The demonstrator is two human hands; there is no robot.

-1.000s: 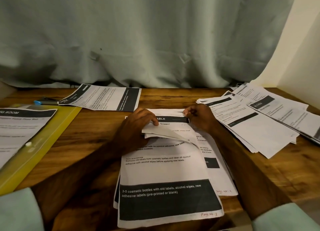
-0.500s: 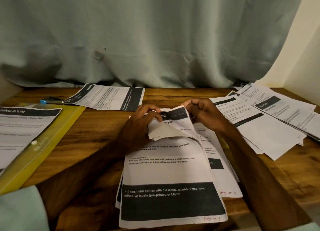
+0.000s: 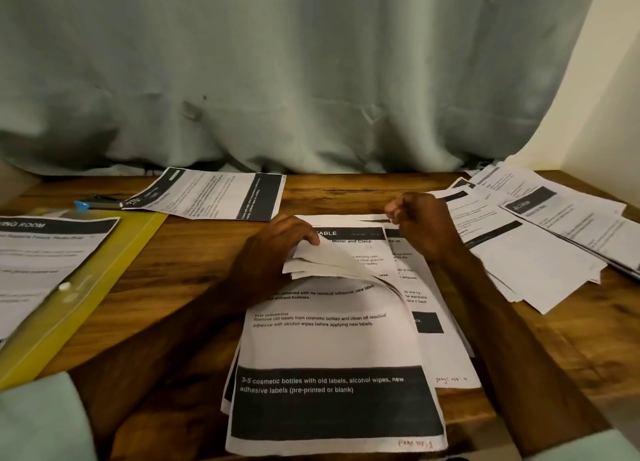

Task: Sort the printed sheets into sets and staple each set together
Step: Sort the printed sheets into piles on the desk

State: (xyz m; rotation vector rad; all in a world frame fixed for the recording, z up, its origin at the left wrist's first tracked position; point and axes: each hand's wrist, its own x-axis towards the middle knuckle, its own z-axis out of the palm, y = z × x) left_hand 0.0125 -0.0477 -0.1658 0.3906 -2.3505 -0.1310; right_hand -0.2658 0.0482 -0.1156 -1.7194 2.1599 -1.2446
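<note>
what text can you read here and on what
"3-5 cosmetic bottles with old labels, alcohol wipes, new adhesive labels (pre-printed or blank)": top sheet, black band
"TASK DESCRIPTION": same sheet
"Remove old labels from cosmetic bottles and clean off residual adhesive with alcohol wipes before applying new labels.": same sheet
"TABLE", start hidden: sheet beneath
"Mirror and Clasp": that sheet
"ING ROOM", cut off: left sheet
Red handwriting, far sheet, right pile: too blurred

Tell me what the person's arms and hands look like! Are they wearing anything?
The left hand and right hand are bare: no gloves, no rings or watch that I can see. The forearms are bare too. A pale mint-green left sleeve and right sleeve show only near the elbows.
</note>
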